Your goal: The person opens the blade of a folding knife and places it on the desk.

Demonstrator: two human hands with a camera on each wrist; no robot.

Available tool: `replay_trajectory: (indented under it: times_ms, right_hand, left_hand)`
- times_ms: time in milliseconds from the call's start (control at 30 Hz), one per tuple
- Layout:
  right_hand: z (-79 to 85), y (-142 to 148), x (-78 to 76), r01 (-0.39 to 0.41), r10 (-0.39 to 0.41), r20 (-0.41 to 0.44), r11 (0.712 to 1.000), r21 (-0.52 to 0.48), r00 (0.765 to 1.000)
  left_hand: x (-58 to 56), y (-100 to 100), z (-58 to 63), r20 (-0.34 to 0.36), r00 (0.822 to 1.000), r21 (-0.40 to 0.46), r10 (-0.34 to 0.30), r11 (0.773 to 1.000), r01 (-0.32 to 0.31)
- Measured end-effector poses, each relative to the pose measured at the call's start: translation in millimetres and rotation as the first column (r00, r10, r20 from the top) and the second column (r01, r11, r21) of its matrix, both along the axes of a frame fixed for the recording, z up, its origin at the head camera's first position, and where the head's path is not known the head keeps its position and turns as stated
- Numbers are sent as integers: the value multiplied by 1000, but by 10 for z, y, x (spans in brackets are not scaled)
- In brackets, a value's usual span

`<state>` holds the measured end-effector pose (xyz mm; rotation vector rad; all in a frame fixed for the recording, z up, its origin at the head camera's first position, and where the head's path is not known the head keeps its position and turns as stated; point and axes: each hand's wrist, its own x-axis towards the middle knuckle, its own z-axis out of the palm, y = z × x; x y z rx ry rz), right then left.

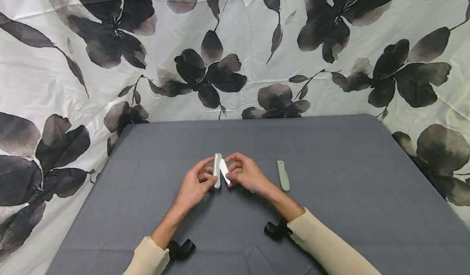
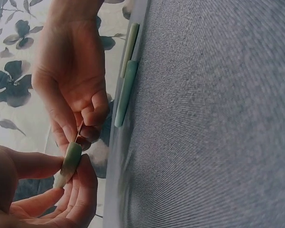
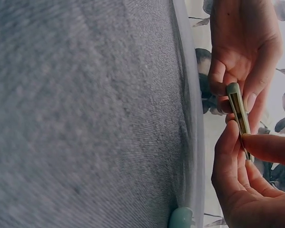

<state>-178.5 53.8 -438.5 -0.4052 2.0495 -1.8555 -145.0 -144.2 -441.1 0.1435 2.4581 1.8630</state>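
Hands (image 1: 194, 187) (image 1: 250, 176) hold 1 of probably 3 knives (image 1: 217, 170) (image 1: 282, 176) (image 2: 126, 93).

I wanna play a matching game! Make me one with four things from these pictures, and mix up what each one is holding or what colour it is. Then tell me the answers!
Column one:
1. Left grip
2. Tablecloth
3. Right grip
4. Backdrop cloth

Column two:
A. White with dark flowers
B. Pinching the pocketknife blade
C. Plain gray
D. Holding the pocketknife handle

Right pairs: 1-D, 2-C, 3-B, 4-A.
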Motion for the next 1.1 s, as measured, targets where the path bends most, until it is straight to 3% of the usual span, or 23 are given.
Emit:
replay_trajectory:
  times_ms: [367,1100]
  right_hand:
    - [-57,50,-1,6,-7,-36,1000,-11,999]
    - [-13,178,-49,57,-46,-91,992,114,995]
  left_hand:
    - [2,7,-15,18,1000,4,-19,1000,19]
    - [9,-46,-1,27,999,1,-29,1000,28]
